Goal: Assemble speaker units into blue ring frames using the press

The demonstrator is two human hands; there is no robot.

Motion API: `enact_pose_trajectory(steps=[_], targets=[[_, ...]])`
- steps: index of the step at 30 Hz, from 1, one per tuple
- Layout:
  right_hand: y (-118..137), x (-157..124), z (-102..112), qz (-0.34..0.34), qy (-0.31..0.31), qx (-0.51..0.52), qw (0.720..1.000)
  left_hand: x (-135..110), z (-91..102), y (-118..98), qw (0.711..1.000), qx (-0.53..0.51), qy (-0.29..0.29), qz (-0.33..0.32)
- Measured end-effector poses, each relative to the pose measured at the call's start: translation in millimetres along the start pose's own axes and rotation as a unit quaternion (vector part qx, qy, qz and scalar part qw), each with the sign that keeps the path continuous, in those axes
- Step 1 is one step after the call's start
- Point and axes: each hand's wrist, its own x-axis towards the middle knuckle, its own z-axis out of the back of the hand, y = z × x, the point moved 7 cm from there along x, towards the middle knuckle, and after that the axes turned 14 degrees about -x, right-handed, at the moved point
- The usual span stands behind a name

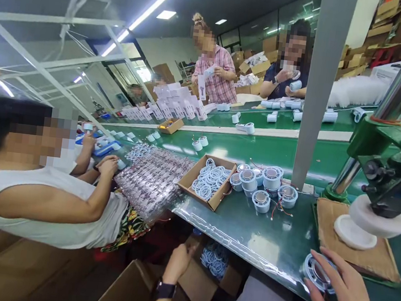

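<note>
My right hand point(348, 295) has its thumb and fingers around a round light-blue housing point(317, 272) with a metallic disc in its top, at the table's front edge. Lower down, my left hand point(177, 264), with a dark watch on the wrist, is by an open cardboard box under the table edge. Its fingers are closed; what they hold, if anything, is hidden. Light-blue rings point(214, 261) fill part of that lower box. On the table, several similar housings point(261, 201) with thin wires stand grouped beside a cardboard tray point(212, 202) of light-blue rings.
At right stands a green press point(356, 134) with a white pad point(356, 232) on a cardboard-covered base. A grey post point(318, 96) rises from the table. A person in a white sleeveless top point(53, 201) sits at left near bubble wrap point(152, 176). Other people work across the green belt point(255, 147).
</note>
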Motion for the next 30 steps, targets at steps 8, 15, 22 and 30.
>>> enact_pose_trajectory(steps=[8,15,22,30], targets=[[-7.2,-10.9,-29.3,0.064,0.106,0.011,0.992,43.7,111.5,-137.3,0.973,-0.003,-0.118,-0.196],[-9.2,-11.1,-22.2,-0.014,-0.007,0.054,0.998,131.6,93.2,-226.9,0.973,0.022,-0.058,-0.221],[-5.5,-5.0,-23.6,-0.048,-0.004,0.047,0.998,83.0,105.2,-219.6,0.962,-0.059,-0.112,-0.242],[3.1,-12.6,16.8,-0.146,-0.006,0.188,0.971,-78.2,-23.3,-195.6,0.908,-0.308,0.084,-0.272]])
